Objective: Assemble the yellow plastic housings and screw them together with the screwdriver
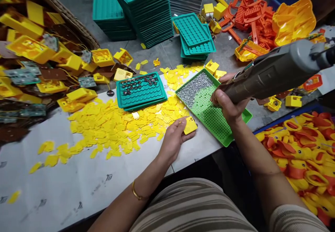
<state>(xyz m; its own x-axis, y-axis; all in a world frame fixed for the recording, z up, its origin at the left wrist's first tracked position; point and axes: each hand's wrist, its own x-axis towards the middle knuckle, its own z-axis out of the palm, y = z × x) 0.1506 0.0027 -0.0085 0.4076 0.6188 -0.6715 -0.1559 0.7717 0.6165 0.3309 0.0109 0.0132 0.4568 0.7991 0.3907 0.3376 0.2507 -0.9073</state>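
Note:
Near the table's front edge, my left hand (175,137) pinches a yellow plastic box (190,125) with small speaker holes in its face. My right hand (230,104) is wrapped round a grey electric screwdriver (264,73), held over a green perforated tray (209,115). The screwdriver's tip is hidden behind the hand. Small silver screws (196,85) are heaped at the tray's far end. Left of the tray, many flat yellow plastic pieces (104,127) are spread over the white paper. A teal tray (142,94) with dark round parts in part of its hollows lies on them.
Teal trays (149,19) rise in tall stacks at the back. Yellow housings with circuit boards (34,50) pile up at the left beside a cardboard box (70,13). Orange plastic parts (252,15) lie at the back right. A bin of yellow-and-orange ducks (303,155) stands at the right.

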